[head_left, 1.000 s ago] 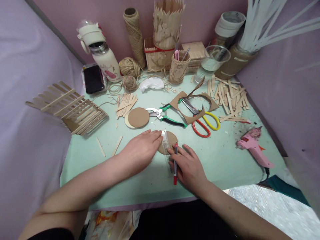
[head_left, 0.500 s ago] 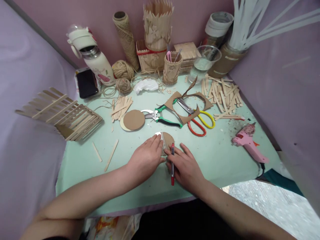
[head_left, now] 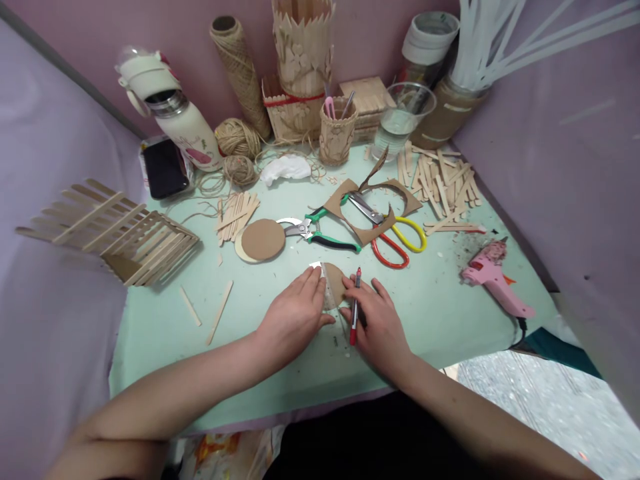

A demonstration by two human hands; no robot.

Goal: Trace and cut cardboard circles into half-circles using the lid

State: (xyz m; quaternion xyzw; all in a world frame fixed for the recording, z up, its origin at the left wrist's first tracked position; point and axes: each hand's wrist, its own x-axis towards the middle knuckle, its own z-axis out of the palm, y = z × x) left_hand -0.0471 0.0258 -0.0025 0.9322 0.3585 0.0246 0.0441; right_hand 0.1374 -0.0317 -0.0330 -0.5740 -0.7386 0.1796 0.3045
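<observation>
A passage is offered across the pale-green cloth-covered bench [head_left: 435,320] between the bare right hand [head_left: 380,323] and the pink plastic glue gun [head_left: 497,280]; farther back, the way is barred by green-and-black-handled shears [head_left: 304,229] and red-and-yellow-handled steel scissors [head_left: 367,208].

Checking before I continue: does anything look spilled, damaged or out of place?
Dark specks litter the otherwise pale cloth beside the pink glue gun, like debris. The cardboard offcut looks torn: one strip sticks up while the rest lies low.

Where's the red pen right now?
In the head view, just right of centre: the red pen is in the right hand, just right of the cardboard disc that lies partly under the clear ruler.
</observation>
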